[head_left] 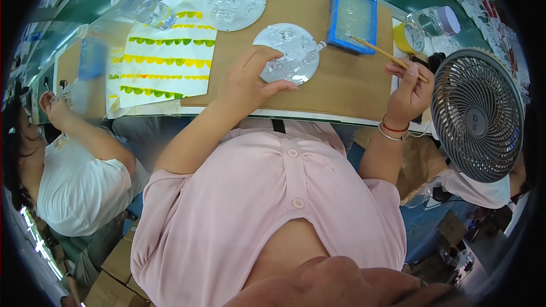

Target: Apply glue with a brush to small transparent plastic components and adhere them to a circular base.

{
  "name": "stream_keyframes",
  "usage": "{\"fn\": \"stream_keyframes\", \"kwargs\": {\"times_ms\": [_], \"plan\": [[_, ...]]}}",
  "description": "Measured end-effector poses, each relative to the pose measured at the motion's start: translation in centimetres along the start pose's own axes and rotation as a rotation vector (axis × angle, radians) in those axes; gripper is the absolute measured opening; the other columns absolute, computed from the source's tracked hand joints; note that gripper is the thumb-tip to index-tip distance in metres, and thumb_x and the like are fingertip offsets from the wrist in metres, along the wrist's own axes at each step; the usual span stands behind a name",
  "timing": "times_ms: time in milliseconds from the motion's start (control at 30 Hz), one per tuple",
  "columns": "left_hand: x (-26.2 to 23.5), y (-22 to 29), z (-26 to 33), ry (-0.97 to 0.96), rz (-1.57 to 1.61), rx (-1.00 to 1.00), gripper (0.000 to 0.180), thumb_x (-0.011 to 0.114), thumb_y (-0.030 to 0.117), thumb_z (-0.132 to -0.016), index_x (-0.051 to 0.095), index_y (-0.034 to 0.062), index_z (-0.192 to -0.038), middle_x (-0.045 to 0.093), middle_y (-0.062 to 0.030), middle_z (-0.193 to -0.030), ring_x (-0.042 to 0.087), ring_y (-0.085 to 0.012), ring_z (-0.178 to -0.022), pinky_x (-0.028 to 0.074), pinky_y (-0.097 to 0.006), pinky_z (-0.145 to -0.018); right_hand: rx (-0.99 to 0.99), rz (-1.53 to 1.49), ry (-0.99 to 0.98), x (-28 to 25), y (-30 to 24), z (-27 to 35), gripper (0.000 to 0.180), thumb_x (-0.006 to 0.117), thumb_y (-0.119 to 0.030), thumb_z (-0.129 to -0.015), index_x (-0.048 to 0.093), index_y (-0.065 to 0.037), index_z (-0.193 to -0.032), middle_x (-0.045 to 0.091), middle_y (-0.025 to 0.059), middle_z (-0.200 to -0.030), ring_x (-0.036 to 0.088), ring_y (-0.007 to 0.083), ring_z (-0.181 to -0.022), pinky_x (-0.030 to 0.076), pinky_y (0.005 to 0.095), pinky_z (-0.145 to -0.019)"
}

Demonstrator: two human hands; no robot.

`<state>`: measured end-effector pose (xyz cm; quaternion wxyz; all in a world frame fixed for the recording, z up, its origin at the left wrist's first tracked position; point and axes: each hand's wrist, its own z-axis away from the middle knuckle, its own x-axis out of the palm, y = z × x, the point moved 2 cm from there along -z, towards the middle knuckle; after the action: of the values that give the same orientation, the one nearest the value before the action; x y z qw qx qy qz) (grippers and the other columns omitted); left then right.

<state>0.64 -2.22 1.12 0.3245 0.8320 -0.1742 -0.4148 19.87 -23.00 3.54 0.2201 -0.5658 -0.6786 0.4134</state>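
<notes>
My left hand (250,77) curls its fingers over the left side of a white round plate (307,75), thumb at the lower rim and index finger over the top. On that plate lie several clear plastic or glass-like pieces (284,51). In my right hand (410,88) is a thin wooden stick (387,54), pinched near its upper end. The stick's far tip reaches over a blue-rimmed rectangular tray (352,44), whose inside looks pale and translucent. Whether the tip touches the contents cannot be told.
Another white round plate (250,17) with clear pieces stands behind. A clear bottle (145,8) lies on patterned cloth or paper (165,57). At right are a yellow tin (408,37), a purple-capped bottle (433,21) and a fan (478,116). A co-worker (85,176) sits left.
</notes>
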Motion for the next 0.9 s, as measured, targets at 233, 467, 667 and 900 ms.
{"fn": "stream_keyframes", "kwargs": {"times_ms": [233,467,667,900], "plan": [[-1.5,-0.8,-0.3,-0.182,0.065,-0.014,0.051,0.083,0.022,-0.065,0.062,0.0079,-0.109,0.066,-0.0077,-0.103,0.063,-0.0238,-0.091,0.050,-0.032,-0.077,0.134,-0.021,-0.171,-0.4,-1.6,3.7,0.017,0.048,-0.012,-0.098,0.052,0.004,-0.098,0.064,0.0164,-0.088,0.066,0.0193,-0.067,0.055,0.0281,-0.064],[-1.3,-1.3,-0.5,-0.233,0.115,-0.175,0.034,0.077,0.010,-0.074,0.067,0.0087,-0.106,0.069,-0.0061,-0.098,0.065,-0.0174,-0.082,0.050,-0.027,-0.072,0.070,0.143,-0.369,2.4,-1.1,4.2,0.015,0.050,-0.011,-0.097,0.055,0.004,-0.096,0.066,0.0121,-0.082,0.067,0.0160,-0.070,0.054,0.0248,-0.065],[-1.3,-1.7,-0.6,-0.253,0.267,-0.271,0.023,0.070,0.002,-0.079,0.069,0.0056,-0.101,0.069,-0.0042,-0.095,0.064,-0.0127,-0.079,0.050,-0.024,-0.070,0.119,0.108,-0.356,2.6,-1.1,3.3,0.016,0.050,-0.010,-0.097,0.056,0.004,-0.093,0.067,0.0106,-0.079,0.068,0.0155,-0.066,0.053,0.0229,-0.061],[-1.3,-1.7,-0.7,-0.233,0.285,-0.297,0.022,0.074,0.006,-0.076,0.069,0.0069,-0.098,0.069,-0.0063,-0.087,0.064,-0.0147,-0.075,0.050,-0.027,-0.068,0.049,0.195,-0.384,2.5,-1.6,3.0,0.016,0.050,-0.010,-0.097,0.056,0.004,-0.094,0.066,0.0106,-0.077,0.068,0.0157,-0.066,0.053,0.0227,-0.061]]}}
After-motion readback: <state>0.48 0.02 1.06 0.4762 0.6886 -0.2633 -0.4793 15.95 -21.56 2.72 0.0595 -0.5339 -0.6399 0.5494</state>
